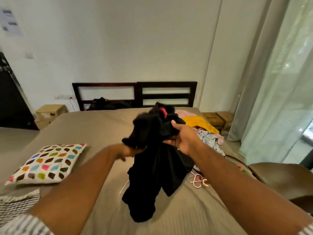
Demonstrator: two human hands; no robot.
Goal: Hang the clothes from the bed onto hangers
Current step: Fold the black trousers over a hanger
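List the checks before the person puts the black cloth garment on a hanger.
1. Grip of the right hand on the black cloth garment: ok.
2. Grip of the left hand, blurred under the cloth: cannot tell.
3. Garment spread open: not ok, it is bunched.
4. Garment clear of the brown bed sheet: not ok, its lower end seems to rest there.
5. Reach to the thin pink hangers on the sheet: ok.

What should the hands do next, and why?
Probably spread the black garment open to find its neck: it hangs bunched, draped over the left hand and gripped by the right hand, and pink hangers lie on the bed beside it.
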